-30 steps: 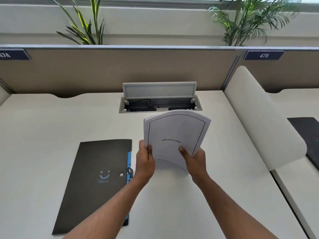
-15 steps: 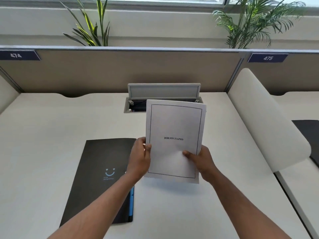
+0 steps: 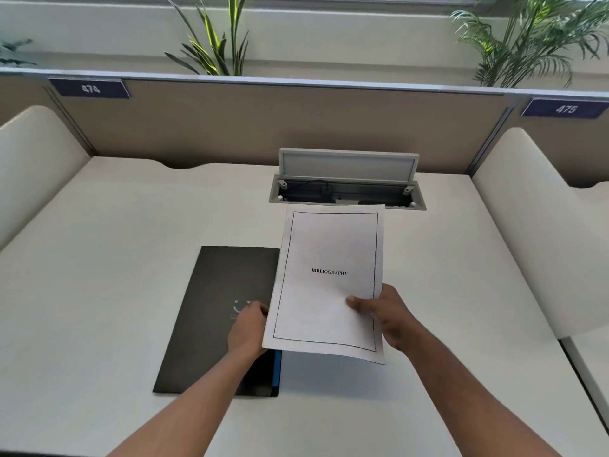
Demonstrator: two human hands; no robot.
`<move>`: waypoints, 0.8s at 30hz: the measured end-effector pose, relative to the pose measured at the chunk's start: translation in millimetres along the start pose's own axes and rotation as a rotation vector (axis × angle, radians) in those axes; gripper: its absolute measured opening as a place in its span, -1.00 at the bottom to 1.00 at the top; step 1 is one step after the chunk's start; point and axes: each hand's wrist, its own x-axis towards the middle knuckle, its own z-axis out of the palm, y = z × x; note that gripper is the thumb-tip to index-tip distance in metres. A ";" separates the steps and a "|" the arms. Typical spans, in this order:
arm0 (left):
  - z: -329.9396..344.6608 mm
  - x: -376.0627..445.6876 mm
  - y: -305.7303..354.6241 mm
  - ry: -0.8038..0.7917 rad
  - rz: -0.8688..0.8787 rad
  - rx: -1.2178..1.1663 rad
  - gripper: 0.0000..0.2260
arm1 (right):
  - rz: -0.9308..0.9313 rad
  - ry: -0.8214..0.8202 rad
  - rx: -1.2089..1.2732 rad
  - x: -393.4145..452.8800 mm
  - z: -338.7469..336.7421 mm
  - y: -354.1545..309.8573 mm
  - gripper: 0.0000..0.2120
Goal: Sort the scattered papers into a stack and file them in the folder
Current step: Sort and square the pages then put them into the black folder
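A pale, off-white desk (image 3: 115, 275) carries everything here. Set into its far middle is a grey cable box (image 3: 346, 196) with its lid tipped up, and places below are given from that box. Nearer the person and a little left of the box, a dark folder (image 3: 217, 311) lies flat on the desk, closed, a blue strip along its right edge. A faint pale mark sits on its cover, perhaps a smile, too blurred to be sure.
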 end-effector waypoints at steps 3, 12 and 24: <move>-0.6 7.9 0.4 -0.124 -0.030 -0.029 -0.76 | -0.022 -0.032 -0.035 -0.7 15.4 -10.7 -0.62; 8.0 13.6 2.1 -0.014 -0.131 0.100 -0.81 | 0.024 0.031 -0.241 2.7 11.6 -10.5 -0.71; 17.7 8.1 -9.6 0.034 -0.017 0.121 -0.44 | 0.106 0.201 -0.484 0.8 -8.5 22.0 -0.70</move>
